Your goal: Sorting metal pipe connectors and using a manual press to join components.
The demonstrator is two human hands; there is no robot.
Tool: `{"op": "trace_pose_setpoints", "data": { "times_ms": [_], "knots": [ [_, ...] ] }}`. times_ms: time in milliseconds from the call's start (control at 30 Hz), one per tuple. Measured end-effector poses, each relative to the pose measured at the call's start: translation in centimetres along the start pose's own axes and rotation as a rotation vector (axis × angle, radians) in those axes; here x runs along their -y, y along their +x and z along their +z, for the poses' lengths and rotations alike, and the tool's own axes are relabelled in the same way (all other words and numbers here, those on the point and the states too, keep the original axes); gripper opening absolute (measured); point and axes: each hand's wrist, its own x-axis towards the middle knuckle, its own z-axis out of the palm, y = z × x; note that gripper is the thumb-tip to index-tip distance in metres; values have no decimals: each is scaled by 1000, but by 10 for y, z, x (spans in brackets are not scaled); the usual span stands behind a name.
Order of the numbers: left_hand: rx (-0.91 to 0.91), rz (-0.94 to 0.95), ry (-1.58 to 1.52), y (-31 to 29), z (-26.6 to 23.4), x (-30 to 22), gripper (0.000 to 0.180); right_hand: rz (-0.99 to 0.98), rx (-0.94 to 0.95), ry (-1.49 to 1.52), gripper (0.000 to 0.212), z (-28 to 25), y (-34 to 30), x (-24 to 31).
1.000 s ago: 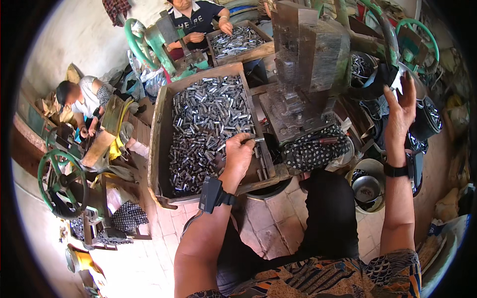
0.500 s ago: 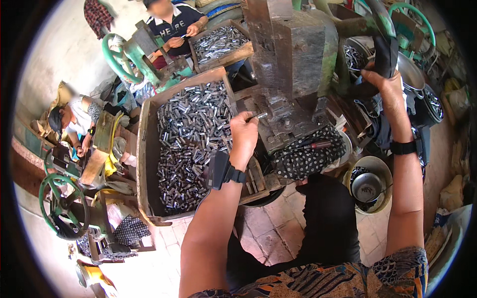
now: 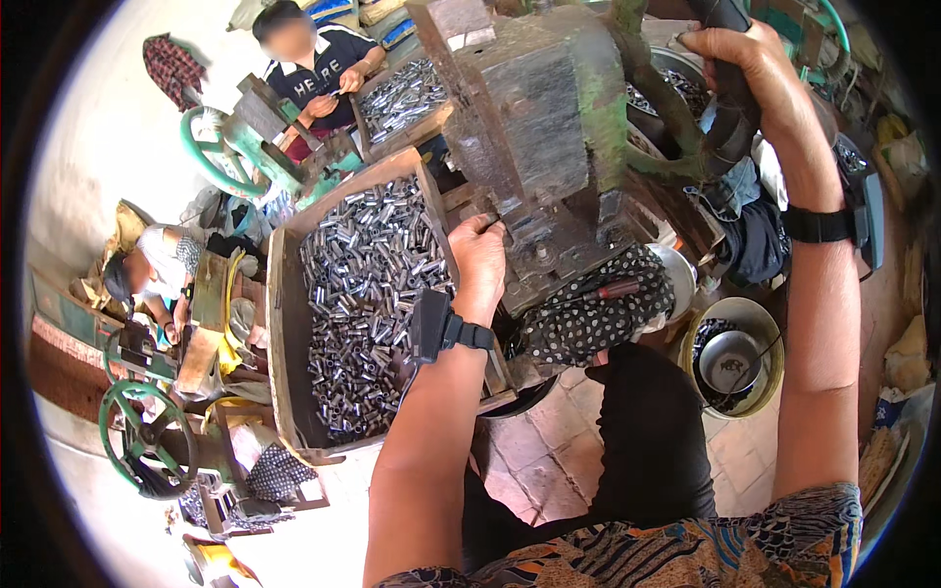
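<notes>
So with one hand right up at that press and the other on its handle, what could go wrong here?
The left hand sits right at the foot of the press, while the right hand grips the black handle. If the handle is worked too soon, fingers could probably get pinched. The wooden box full of small metal tubes lies beside the left forearm; a knock might spill them.

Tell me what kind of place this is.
Likely a small metal-parts workshop. The left hand feeds a heavy hand-operated press while the right hand grips its lever; a wooden crate holds shiny metal tubes, and other people sit at green-wheeled machines.
</notes>
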Motion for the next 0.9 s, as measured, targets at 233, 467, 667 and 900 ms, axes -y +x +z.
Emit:
{"op": "trace_pose_setpoints", "data": {
  "times_ms": [233,467,667,900],
  "knots": [
    [43,13,80,-1,4,-3,23,156,-225,51,32,28,-67,-66],
    [78,-18,117,-2,-8,-8,17,131,-95,132,27,19,-48,-34],
    [53,-250,2,-16,-51,-25,20,126,-157,150,24,32,-63,-40],
    [0,-436,-394,-17,-76,-34,24,143,-244,83,23,34,-71,-67]
  ]
}}
